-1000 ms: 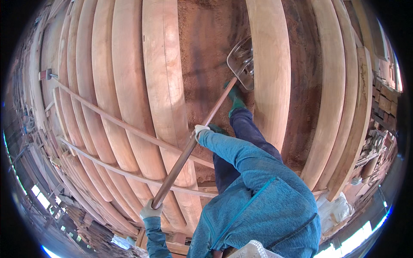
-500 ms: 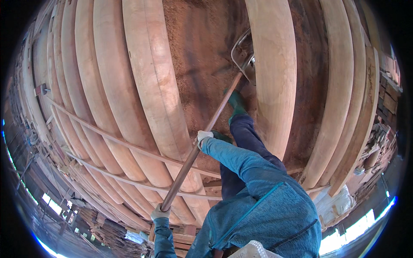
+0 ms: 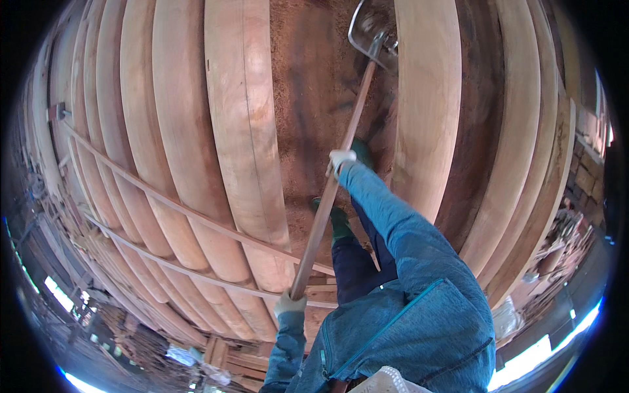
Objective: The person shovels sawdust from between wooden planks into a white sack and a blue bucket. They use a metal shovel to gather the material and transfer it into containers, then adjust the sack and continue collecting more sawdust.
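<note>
Both my gloved hands grip the long wooden handle of a shovel [image 3: 327, 190]. My left hand [image 3: 289, 303], at the near end of the handle, is closed around it beside my body. Further up, my right hand [image 3: 342, 159] wraps the shaft about midway. The shovel's metal head [image 3: 378, 40], with a bright curved rim, lies on the reddish-brown, sawdust-covered ground [image 3: 308, 98]. It rests close to the left side of a long pale timber [image 3: 428, 98]; its blade is partly dark and hard to make out.
Long rounded timbers [image 3: 246, 118] lie in rows on my left, and more timbers [image 3: 521, 118] on my right. Thin wooden strips [image 3: 187, 211] cross the left ones. My green boots [image 3: 339, 224] stand in the gap between. Stacked wood [image 3: 586, 177] lies at the far right.
Both hands and the shovel have moved forward and to the right in view, the head sliding further up along the timber. My legs have changed stance, one boot now nearer.
</note>
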The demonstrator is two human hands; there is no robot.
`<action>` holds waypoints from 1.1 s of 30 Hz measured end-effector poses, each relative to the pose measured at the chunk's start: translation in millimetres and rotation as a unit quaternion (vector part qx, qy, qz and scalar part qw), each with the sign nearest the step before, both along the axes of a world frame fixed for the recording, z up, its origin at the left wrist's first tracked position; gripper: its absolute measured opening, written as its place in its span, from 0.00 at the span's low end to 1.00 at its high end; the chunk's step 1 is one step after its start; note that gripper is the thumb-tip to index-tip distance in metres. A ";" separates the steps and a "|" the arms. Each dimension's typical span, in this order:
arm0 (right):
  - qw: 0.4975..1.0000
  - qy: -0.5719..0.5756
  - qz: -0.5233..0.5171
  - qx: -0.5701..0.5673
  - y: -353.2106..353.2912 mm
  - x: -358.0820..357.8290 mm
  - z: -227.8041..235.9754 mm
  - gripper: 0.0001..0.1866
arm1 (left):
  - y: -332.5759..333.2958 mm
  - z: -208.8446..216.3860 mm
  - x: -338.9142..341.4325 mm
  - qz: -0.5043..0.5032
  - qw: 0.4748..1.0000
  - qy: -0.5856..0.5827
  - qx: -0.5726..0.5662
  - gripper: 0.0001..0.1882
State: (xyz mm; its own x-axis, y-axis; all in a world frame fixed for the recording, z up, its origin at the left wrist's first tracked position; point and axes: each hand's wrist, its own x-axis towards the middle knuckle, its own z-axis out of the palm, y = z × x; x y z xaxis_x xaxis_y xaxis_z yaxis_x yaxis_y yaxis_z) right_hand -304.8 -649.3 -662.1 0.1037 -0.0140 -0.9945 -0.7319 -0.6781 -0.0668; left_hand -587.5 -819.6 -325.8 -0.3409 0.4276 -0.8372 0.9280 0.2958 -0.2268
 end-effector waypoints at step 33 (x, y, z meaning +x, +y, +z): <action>0.819 0.449 0.358 0.018 -369.4 -174.3 86.6 0.11 | -272.7 189.2 -37.2 0.328 0.942 0.023 -0.062 0.24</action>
State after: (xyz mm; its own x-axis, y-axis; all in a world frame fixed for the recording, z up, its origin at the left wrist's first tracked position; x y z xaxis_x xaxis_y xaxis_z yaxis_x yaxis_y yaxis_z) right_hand -479.2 -1018.7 -575.6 -0.7003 -0.2381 -0.6730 0.0872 -0.9642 0.2505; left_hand -624.7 -1092.3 -136.6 -0.5353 0.0112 -0.8446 0.5428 0.7707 -0.3338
